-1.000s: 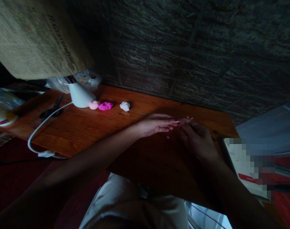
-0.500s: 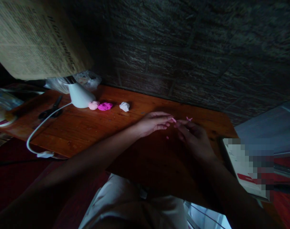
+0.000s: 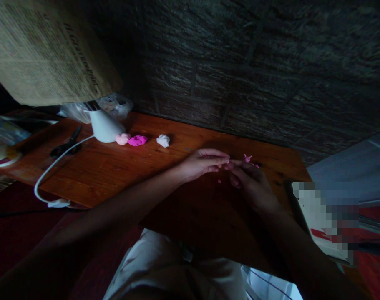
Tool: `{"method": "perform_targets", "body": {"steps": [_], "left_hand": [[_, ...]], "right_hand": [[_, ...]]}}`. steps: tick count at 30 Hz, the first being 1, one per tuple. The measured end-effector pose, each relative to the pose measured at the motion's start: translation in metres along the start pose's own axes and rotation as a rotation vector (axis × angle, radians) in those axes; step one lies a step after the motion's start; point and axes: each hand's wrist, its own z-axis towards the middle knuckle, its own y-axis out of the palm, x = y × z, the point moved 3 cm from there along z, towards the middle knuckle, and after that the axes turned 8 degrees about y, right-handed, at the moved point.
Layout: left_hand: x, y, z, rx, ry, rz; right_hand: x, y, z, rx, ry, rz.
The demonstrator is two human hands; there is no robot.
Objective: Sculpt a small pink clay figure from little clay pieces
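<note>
Above the wooden table, my left hand (image 3: pixel 204 164) and my right hand (image 3: pixel 252 183) meet fingertip to fingertip. Both pinch a small bit of pink clay (image 3: pixel 227 161), mostly hidden by the fingers. Just beyond my right hand lies a small pink clay shape (image 3: pixel 247 158) with thin prongs, and more pink bits (image 3: pixel 256 166) show beside it, partly hidden. A tiny pink crumb (image 3: pixel 219 181) rests on the table below my fingertips. To the left sit a pale pink lump (image 3: pixel 122 138), a bright magenta lump (image 3: pixel 137 140) and a white lump (image 3: pixel 162 140), all clay-like.
A lamp with a white base (image 3: pixel 106 127) and a newsprint shade (image 3: pixel 52 54) stands at the left, its white cable (image 3: pixel 41 177) hanging over the edge. Dark scissors (image 3: pixel 66 146) lie near it. A brick-patterned wall (image 3: pixel 192 79) backs the table (image 3: pixel 114 171); a box (image 3: pixel 315 212) sits at the right.
My fingertips have closed further over the pink clay, so less of it shows. My right hand has shifted slightly, and more of the pink pieces beyond it are visible.
</note>
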Motion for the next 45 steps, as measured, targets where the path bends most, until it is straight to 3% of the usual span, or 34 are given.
{"method": "perform_targets", "body": {"steps": [9, 21, 38, 45], "left_hand": [[-0.001, -0.003, 0.001, -0.075, -0.044, -0.041], [0.0, 0.001, -0.001, -0.126, -0.037, -0.068], [-0.001, -0.001, 0.002, -0.06, -0.035, -0.077], [0.004, 0.004, -0.002, -0.126, -0.103, -0.103]], "right_hand": [[0.001, 0.002, 0.0, -0.055, 0.022, 0.047], [-0.001, 0.01, -0.004, -0.232, 0.074, 0.107], [-0.002, 0.011, -0.002, -0.212, 0.118, 0.187], [-0.003, 0.01, -0.002, -0.178, 0.118, 0.21]]}}
